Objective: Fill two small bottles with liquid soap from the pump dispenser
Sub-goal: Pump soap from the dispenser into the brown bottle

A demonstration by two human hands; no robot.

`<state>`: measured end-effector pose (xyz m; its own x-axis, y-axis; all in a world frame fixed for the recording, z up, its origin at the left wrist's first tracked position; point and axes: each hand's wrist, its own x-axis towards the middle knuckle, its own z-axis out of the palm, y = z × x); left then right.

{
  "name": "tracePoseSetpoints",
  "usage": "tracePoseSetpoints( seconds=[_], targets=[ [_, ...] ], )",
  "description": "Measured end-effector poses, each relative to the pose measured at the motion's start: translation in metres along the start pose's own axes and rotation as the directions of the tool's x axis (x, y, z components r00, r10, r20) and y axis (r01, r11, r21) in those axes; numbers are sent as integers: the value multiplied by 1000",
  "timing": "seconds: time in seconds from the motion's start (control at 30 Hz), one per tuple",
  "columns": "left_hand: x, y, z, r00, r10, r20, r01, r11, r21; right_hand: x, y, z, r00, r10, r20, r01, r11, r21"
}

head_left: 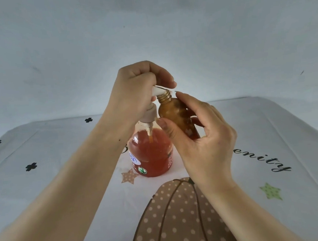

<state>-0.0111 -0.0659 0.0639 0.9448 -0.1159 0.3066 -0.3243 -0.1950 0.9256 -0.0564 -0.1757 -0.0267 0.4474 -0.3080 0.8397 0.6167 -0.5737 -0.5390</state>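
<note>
The pump head [158, 91] of the soap dispenser [151, 153] is gripped from above by the left hand [133, 92], whose fingers are curled over it. A small amber bottle [175, 115] is grasped round its body by the right hand [203, 141] and held in the air, tilted, with its threaded neck brought up against the tip of the white spout. The dispenser itself stands on the cloth, about half full of orange-red soap. The greatest risk is judged to lie in the narrow mouth: if the spout is not kept squarely over the opening, soap would be sent down the outside of the bottle and onto the fingers, and the grip would then be made slippery. A hard or fast press could tip the dispenser, since it is steadied only from the top, and thick soap could back up at the neck and overflow. How full the amber bottle is cannot be told through its dark glass, so overfilling is also possible. A second small bottle is not seen. The surface is covered by a pale printed tablecloth [61, 147], on which a brown dotted pumpkin [180, 213], brown stars, a green star [271, 191], black clover marks [31, 166] and cursive lettering [262, 159] are shown. Behind it a plain pale wall [147, 26] is seen, faintly scuffed, and nothing else of the room is shown.
</note>
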Motion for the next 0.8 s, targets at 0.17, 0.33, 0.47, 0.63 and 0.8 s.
tracePoseSetpoints(
  seconds=[0.17,0.33,0.47,0.63,0.8],
  targets=[
    [0,-1,0,1000,-29,1,29,999,-27,0,1,0,1000,-2,4,2,1000,-6],
    [0,0,1,999,-30,16,30,999,-27,-1,1,0,1000,9,7,-9,1000,2],
    [0,-1,1,999,-21,41,23,999,-26,-2,1,0,999,30,18,-30,1000,9],
    [-2,-1,1,999,-18,51,18,1000,-2,-3,2,0,998,57,25,-57,998,11],
    [-5,-1,2,997,-58,55,58,998,-10,-5,3,0,998,60,30,-61,998,7]
  ],
)
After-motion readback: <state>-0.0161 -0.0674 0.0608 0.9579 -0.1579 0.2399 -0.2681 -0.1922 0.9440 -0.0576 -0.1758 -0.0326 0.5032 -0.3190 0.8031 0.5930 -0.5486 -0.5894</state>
